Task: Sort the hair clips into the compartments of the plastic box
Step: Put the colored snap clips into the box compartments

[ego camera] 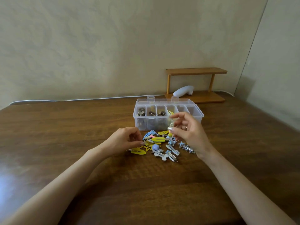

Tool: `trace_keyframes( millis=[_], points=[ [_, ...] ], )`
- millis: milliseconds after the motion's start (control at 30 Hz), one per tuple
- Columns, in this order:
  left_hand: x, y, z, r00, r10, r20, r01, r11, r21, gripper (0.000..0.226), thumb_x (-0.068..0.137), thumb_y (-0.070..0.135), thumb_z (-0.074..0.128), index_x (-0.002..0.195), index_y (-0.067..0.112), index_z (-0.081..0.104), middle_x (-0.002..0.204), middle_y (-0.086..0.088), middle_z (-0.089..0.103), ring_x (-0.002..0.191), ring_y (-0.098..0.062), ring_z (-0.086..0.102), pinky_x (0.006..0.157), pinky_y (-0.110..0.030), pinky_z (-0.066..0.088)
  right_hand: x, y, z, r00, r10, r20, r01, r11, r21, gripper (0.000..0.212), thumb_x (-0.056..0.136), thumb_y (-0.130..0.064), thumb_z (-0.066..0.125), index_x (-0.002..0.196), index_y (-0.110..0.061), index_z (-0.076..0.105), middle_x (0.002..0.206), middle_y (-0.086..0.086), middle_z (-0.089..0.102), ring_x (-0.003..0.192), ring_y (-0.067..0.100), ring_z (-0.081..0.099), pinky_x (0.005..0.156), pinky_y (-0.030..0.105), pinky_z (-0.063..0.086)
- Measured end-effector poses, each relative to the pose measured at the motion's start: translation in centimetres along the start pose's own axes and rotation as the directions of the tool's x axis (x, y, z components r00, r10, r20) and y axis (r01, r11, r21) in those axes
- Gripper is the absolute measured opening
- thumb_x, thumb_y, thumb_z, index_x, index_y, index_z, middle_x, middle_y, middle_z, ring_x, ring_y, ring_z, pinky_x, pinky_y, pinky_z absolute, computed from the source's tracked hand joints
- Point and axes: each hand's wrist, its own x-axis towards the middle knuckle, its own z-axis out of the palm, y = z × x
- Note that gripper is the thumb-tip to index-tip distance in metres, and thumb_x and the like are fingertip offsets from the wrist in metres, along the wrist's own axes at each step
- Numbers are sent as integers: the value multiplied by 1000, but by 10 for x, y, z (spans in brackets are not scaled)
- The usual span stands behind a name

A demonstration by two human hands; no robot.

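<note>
The left hand [125,140] rests low over the dark brown wooden desk [65,135], fingers curled inward with thumb and fingertips drawn together at the near-left edge of a loose pile of yellow, blue and white hair clips [162,145]; whether it pinches a clip there cannot be told. Just under and beside that hand lie a flat yellow oval snap clip [138,151] and a yellow star-shaped clip [148,146]. The right hand [186,132] is raised above the far-right part of the pile, its thumb and forefinger grasping a small pale, partly yellow clip [170,127], blurred and hard to make out in detail. A ring shows on one finger of this hand. Directly beyond the right hand stands the clear plastic box with six compartments [168,116], lid folded back. Counting from the side nearer the left hand, the first three compartments hold brown clips [151,113], the fourth holds yellow pieces partly hidden by the raised fingers, and the contents of the last two cannot be judged. To the right of the right hand's wrist lies a blue star clip [185,146]. Well beyond the box, against the wall, stands a small two-tier wooden shelf [195,85] bearing a white rounded object [183,91].
</note>
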Motion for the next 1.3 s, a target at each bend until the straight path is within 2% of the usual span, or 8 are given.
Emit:
trace_keyframes(
  millis=[200,367,567,700,900,1033,1167,1300],
  points=[
    [1,-2,8,993,73,-91,-74,997,-7,18,80,23,71,95,22,62,94,7,58,79,-4,55,66,-9,44,5,7,-14,939,14,-345,-9,1000,17,10,87,-3,62,91,-9,69,78,9,70,67,15,69,65,25,58],
    [0,-2,15,984,164,-73,-153,979,133,26,84,27,65,110,31,61,106,14,46,100,-2,42,75,-7,40,11,10,-27,888,34,-460,-16,999,43,12,83,-7,68,94,-8,72,90,8,71,79,13,70,72,22,57],
    [1,0,19,975,210,-77,-194,964,182,20,80,29,70,93,34,56,107,14,48,97,-5,42,69,-8,39,19,8,-38,870,24,-492,-37,999,-18,12,81,-8,70,93,-12,71,92,6,71,78,12,70,66,15,55],
    [0,3,22,967,236,-99,-212,955,208,31,79,37,68,108,33,56,111,18,45,100,-3,41,80,-17,44,32,3,-39,859,-79,-506,-25,980,-196,10,81,-9,72,90,-12,71,89,1,69,74,9,67,60,12,51],
    [-1,7,25,951,299,-78,-274,932,237,24,83,35,64,107,33,61,111,15,49,99,2,38,76,-6,34,66,7,-23,899,-237,-369,21,864,-504,11,80,-8,72,90,-7,74,91,3,61,79,11,58,64,5,45],
    [-2,6,26,952,288,-101,-257,935,245,19,84,36,62,101,28,64,106,13,53,97,-2,45,76,-17,44,82,11,-13,917,-289,-275,59,780,-624,4,79,-6,72,82,-9,72,90,5,62,78,11,54,67,14,41],
    [-2,14,22,969,115,-220,-121,993,-13,5,88,31,58,90,26,61,86,16,56,79,-4,52,66,-15,44,86,13,-11,957,-243,-156,8,563,-827,11,86,-22,66,84,-16,75,92,1,68,96,22,50,83,35,38],
    [-2,15,15,968,-100,-229,7,926,-377,6,90,26,55,92,23,60,85,-1,65,76,-15,65,67,-26,54,77,15,-14,955,-248,-164,-1,547,-837,25,91,-25,55,80,-13,74,86,2,68,99,27,50,77,34,31]
  ],
)
